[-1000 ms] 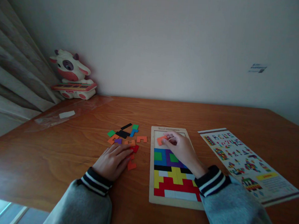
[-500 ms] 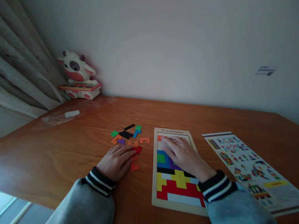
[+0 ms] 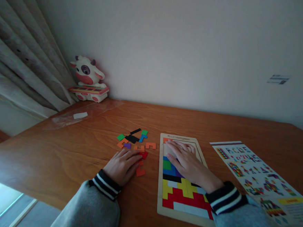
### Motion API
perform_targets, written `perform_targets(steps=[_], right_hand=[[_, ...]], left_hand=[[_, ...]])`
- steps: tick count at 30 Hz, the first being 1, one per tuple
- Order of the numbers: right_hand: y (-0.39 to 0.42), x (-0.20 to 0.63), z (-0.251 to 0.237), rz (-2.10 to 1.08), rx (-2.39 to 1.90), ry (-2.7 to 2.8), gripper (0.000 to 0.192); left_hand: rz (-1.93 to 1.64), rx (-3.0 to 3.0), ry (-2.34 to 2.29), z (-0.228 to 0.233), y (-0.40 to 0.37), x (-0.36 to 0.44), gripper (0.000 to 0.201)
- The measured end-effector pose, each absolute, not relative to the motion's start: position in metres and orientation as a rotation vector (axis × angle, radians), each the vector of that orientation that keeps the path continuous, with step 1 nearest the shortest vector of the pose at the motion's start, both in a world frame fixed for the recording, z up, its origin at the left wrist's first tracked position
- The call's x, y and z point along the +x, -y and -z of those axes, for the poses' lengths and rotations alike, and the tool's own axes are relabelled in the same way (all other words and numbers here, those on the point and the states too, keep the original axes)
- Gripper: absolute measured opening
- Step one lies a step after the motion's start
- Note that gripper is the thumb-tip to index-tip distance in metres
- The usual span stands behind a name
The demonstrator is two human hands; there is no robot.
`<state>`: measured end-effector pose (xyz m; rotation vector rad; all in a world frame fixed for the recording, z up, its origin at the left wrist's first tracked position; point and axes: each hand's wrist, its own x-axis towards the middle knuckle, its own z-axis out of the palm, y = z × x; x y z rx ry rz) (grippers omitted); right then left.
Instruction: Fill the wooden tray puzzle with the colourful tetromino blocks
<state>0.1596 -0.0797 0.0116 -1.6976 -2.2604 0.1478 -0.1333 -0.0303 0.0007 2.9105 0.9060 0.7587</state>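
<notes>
Both hands flat, fingers spread, pinching nothing. Right hand [image 3: 189,163] lies palm-down on the upper half of the puzzle board [image 3: 160,183], covering its unfilled part; an orange piece [image 3: 165,140] sits in the top-left corner just beside the fingertips. Lower half of the board is filled. Left hand [image 3: 123,163] rests on the worktop [image 3: 60,155], fingertips touching the loose pieces [image 3: 135,141] left of the board; a red piece [image 3: 140,172] lies just beside it. Near worktop edge runs just under the sleeves. Open wood left and behind. Pattern sheet [image 3: 261,180] right of the board. Cow toy [image 3: 87,79] and plastic bag [image 3: 73,118] at far left, by the curtain [image 3: 20,66].
</notes>
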Motion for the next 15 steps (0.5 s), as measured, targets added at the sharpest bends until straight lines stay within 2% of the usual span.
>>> perform_targets(steps=[6, 9, 11, 15], right_hand=[[0.080, 0.155, -0.016, -0.012, -1.612, 2.245, 0.040], [0.079, 0.139, -0.025, 0.013, -1.519, 2.323, 0.029], [0.078, 0.127, -0.029, 0.047, -1.507, 2.340, 0.029], [0.075, 0.120, -0.030, 0.146, -1.681, 2.288, 0.036]], left_hand=[[-0.717, 2.884, -0.891, -0.004, 0.031, -0.135, 0.031], [-0.700, 2.872, -0.822, -0.004, 0.030, -0.136, 0.049], [-0.702, 2.865, -0.770, -0.003, 0.031, -0.137, 0.058], [-0.754, 2.843, -0.716, -0.004, 0.032, -0.137, 0.052]])
